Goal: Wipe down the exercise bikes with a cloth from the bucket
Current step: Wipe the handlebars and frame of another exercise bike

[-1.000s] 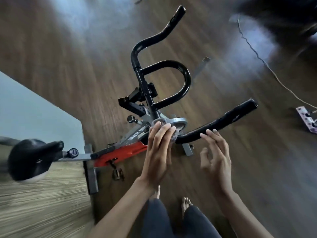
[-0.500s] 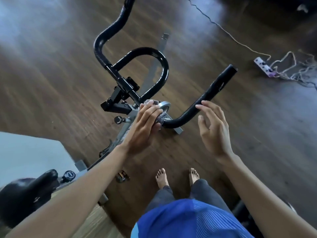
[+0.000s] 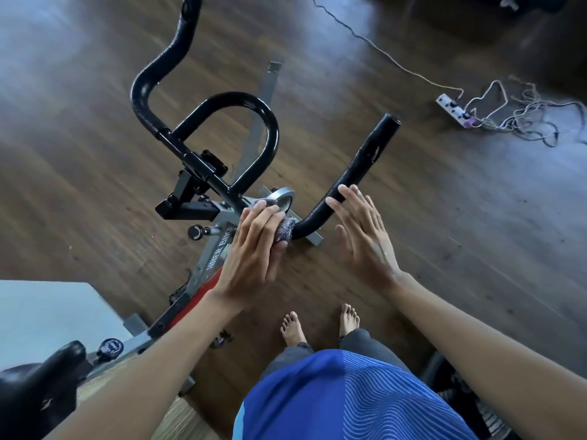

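Observation:
An exercise bike (image 3: 219, 249) with a grey and red frame stands below me, its black handlebar (image 3: 359, 173) curving up to the right. My left hand (image 3: 254, 249) wraps a grey cloth (image 3: 284, 231) around the bar near the stem, thumb curled under it. My right hand (image 3: 362, 230) is spread flat, its fingertips touching the right arm of the handlebar. The black saddle (image 3: 38, 389) shows at the lower left. No bucket is in view.
Dark wooden floor all around. A white power strip (image 3: 454, 111) with a tangle of cables lies at the upper right, a thin cord running up from it. A pale flat surface (image 3: 47, 315) is at the left. My bare feet (image 3: 320, 325) stand just right of the bike frame.
The view has tipped down and the bike shifted left in frame. My left hand keeps the cloth on the bar near the stem. My right hand has moved up to touch the bar.

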